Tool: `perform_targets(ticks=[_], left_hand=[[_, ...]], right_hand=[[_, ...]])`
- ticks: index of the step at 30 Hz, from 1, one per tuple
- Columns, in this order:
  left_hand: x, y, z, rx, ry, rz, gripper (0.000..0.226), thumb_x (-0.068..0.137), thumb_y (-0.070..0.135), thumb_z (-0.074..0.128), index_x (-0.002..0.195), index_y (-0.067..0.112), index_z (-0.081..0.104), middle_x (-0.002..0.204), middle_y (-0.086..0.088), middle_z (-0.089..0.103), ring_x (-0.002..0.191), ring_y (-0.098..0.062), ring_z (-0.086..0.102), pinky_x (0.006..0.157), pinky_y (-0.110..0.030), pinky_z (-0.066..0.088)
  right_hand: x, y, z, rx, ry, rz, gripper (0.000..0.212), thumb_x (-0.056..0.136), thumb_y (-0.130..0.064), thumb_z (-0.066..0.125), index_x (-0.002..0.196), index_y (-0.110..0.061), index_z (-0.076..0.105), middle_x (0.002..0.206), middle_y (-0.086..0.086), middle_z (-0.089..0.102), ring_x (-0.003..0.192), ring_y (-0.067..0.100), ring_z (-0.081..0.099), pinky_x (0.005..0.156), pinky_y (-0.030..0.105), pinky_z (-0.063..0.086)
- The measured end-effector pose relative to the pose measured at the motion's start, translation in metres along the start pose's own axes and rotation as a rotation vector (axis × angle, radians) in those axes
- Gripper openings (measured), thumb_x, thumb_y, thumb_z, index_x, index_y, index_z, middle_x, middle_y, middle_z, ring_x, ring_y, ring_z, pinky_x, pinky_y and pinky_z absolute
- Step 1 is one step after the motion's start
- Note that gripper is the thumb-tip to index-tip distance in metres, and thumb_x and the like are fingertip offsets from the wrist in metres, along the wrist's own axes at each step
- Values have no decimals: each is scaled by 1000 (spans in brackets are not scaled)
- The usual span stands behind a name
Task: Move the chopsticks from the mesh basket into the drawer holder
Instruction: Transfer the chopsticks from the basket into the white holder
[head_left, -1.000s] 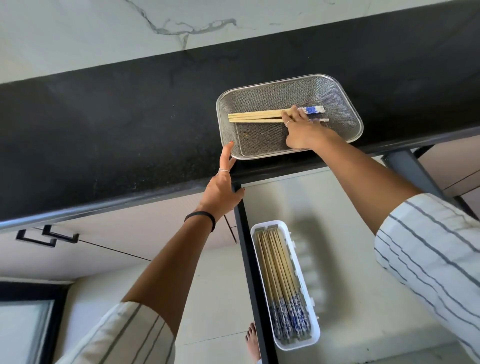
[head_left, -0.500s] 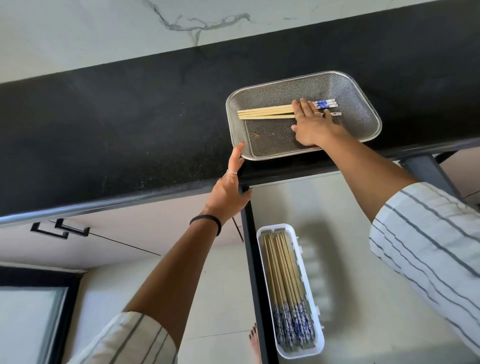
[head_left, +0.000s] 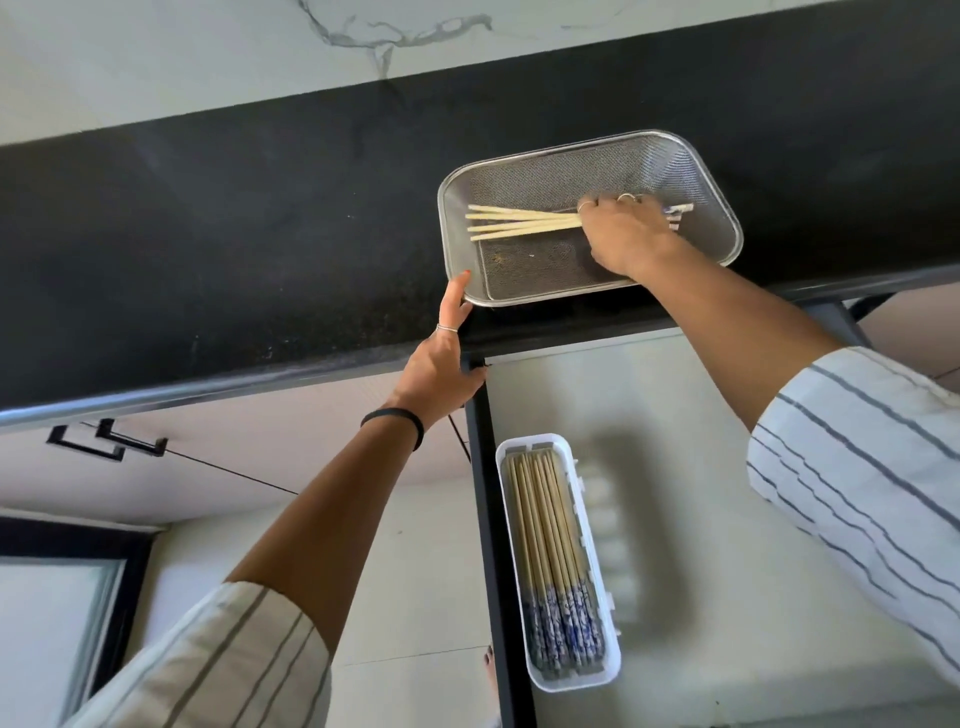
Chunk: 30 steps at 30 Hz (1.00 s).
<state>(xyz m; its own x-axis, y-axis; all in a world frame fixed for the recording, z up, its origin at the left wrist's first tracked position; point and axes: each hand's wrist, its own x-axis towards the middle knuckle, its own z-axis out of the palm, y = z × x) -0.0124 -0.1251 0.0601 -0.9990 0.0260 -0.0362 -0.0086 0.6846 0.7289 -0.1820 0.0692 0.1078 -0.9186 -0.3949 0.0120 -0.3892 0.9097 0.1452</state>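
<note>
Chopsticks (head_left: 524, 223) in mesh basket (head_left: 706, 171) on counter (head_left: 260, 234)

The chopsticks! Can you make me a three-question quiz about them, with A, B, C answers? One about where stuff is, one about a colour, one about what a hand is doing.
1. Where is the mesh basket?
A. On the black counter
B. Inside the drawer
C. On the floor

2. What colour is the pattern on the chopsticks in the white holder?
A. Red
B. Blue
C. Green

3. What is the right hand doing?
A. Resting flat on the counter
B. Closing over the chopsticks in the basket
C. Pulling a cabinet handle

Answers:
1. A, the basket sits on the black counter near its front edge.
2. B, the thick ends in the holder show a blue and white pattern.
3. B, its fingers are curled over the bundle inside the basket, while the left hand touches the basket's corner.
</note>
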Motion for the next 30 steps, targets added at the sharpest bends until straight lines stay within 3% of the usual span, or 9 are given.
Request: perform_targets(ticks=[4, 8, 11, 15, 18, 20, 23, 27, 30], left_hand=[[-1, -1, 0, 17, -21, -14, 114, 80, -7, 64, 148, 37, -15, 157, -10, 28, 81, -16, 57, 75, -13, 47], [-1, 4, -2, 24, -38, -22, 114, 81, -7, 65, 149, 34, -16, 157, -10, 26, 76, -28, 68, 73, -16, 53], [-2, 7, -4, 36, -44, -21, 113, 81, -7, 65, 149, 33, -16, 157, -11, 25, 75, -30, 69, 74, -22, 55], [-3, 8, -5, 33, -43, -19, 113, 81, -7, 65, 149, 32, -16, 157, -13, 25, 78, -25, 70, 78, -25, 57], [-4, 8, -3, 23, -44, -24, 113, 81, -7, 65, 149, 32, -16, 156, -15, 26, 92, -25, 69, 85, -32, 57], [-4, 8, -5, 25, -43, -4, 113, 80, -8, 64, 149, 33, -16, 155, -17, 27, 99, -26, 68, 85, -36, 57], [-3, 8, -7, 26, -53, -10, 114, 80, -7, 63, 148, 36, -17, 156, -15, 27, 78, -25, 70, 80, -39, 57], [-3, 8, -8, 21, -64, -23, 115, 80, -6, 65, 149, 37, -16, 157, -12, 27, 73, -26, 69, 80, -40, 57], [-3, 6, -9, 4, -73, -10, 116, 79, -5, 66, 149, 37, -16, 157, -13, 25, 98, -32, 67, 86, -41, 56]], right_hand=[[-22, 4, -23, 28, 31, -10, 36, 86, 4, 45, 121, -2, 47, 113, 21, 64, 105, 39, 60, 82, 47, 44], [-57, 3, -52, 152, 66, -5, 37, 87, 0, 45, 123, -6, 47, 103, 17, 65, 90, 37, 61, 69, 40, 39], [-89, 0, -70, 375, 2, 12, 19, 93, -10, 44, 108, -16, 53, 95, 10, 61, 77, 27, 52, 64, 37, 39], [-143, -6, -75, 880, -192, 51, 14, 96, -13, 36, 101, -16, 49, 77, 5, 61, 66, 22, 61, 45, 29, 45], [-188, -20, -58, 1112, -311, 48, 13, 97, -3, 33, 98, -10, 44, 66, 6, 57, 51, 11, 56, 52, 29, 47], [-219, -33, -38, 1192, -437, 54, 12, 99, -7, 35, 96, -12, 46, 67, 5, 61, 57, 14, 57, 63, 39, 50], [-259, -49, -5, 1290, -656, 97, 9, 100, -15, 38, 100, -13, 47, 74, 9, 65, 67, 26, 60, 74, 56, 51], [-301, -74, 37, 1349, -760, 282, 7, 99, -21, 42, 98, -18, 48, 71, 4, 66, 62, 19, 64, 64, 35, 55], [-314, -91, 67, 1331, -782, 513, 10, 98, -14, 40, 101, -11, 49, 71, 8, 63, 57, 19, 64, 57, 32, 53]])
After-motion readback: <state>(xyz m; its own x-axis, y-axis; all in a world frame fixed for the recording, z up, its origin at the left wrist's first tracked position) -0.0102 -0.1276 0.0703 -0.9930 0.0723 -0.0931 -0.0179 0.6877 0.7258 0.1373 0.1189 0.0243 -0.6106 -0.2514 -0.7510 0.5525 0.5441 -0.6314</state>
